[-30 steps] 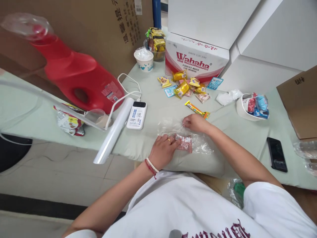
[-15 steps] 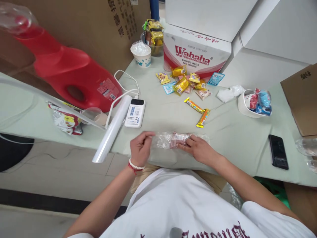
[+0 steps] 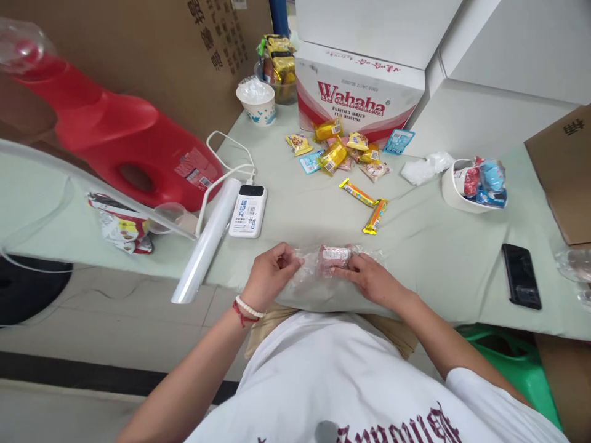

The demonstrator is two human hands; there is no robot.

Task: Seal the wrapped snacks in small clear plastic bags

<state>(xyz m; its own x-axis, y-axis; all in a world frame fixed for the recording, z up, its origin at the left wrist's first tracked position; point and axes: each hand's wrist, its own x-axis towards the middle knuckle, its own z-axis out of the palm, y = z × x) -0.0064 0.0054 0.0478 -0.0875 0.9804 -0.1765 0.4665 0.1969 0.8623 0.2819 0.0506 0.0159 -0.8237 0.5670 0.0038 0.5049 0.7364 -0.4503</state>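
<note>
A small pinkish snack packet (image 3: 335, 256) with a white label lies at the table's near edge, inside crinkled clear plastic film (image 3: 307, 274). To its left, my left hand (image 3: 272, 274) is closed, thumb and forefinger pinching the film's loose end. My right hand (image 3: 375, 280) holds the packet's right end down through the film, its fingers bent and the thumb along the near side. Farther back lie two yellow-and-orange snack bars (image 3: 357, 192), touching at one end. What my right fingertips grip underneath is hidden.
On the left are a roll of clear film (image 3: 205, 246), a white power bank (image 3: 248, 212) with cable, and a red jug (image 3: 133, 135). Wrapped snacks (image 3: 332, 159) lie before the Wahaha box (image 3: 360, 92). Rightward are a white bowl (image 3: 471, 191) and a phone (image 3: 521, 277).
My left hand has shifted slightly right, closer to the packet, its thumb now extended toward the film. The right hand stays on the packet. The whole view has moved a little.
</note>
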